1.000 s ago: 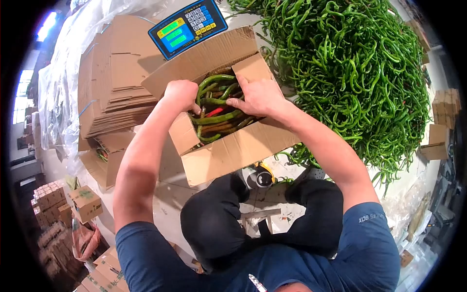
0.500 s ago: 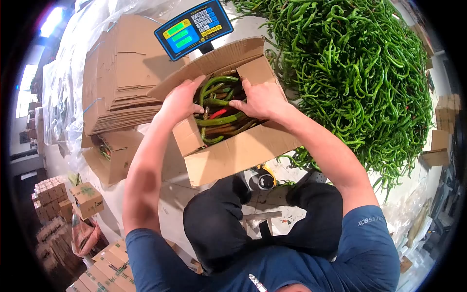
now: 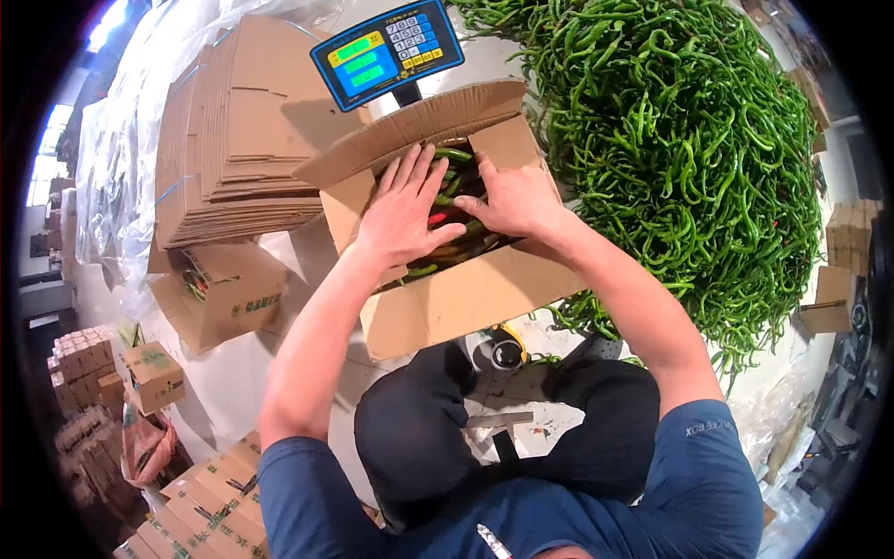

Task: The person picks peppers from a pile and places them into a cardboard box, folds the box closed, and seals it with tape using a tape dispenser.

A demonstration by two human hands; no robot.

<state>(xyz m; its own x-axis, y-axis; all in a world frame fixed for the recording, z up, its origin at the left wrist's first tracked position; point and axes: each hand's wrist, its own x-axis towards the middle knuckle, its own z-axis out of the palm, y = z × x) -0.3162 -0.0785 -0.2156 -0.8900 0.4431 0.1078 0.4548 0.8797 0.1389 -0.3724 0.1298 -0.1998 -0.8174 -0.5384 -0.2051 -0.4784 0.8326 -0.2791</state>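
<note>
An open cardboard box (image 3: 456, 303) stands in front of me with its flaps spread, holding green peppers (image 3: 453, 186) and some red and brownish ones. My left hand (image 3: 403, 210) lies flat over the peppers at the box's left side, fingers stretched and apart. At the right side of the box is my right hand (image 3: 512, 197), its thumb and forefinger spread, the thumb over the peppers and the forefinger by the right flap. Its other fingers are partly hidden. Behind the box rises the scale's display (image 3: 387, 52).
A large heap of green peppers (image 3: 680, 158) covers the right side. Flattened cartons (image 3: 251, 121) are stacked at the left, above a smaller open box (image 3: 223, 293). A roll of tape (image 3: 507, 352) lies near my knees. Printed cartons (image 3: 209, 503) stand at the lower left.
My left hand has moved from the box's left edge onto the peppers and flattened with fingers spread. My right hand has stayed at the right flap. The view has shifted slightly.
</note>
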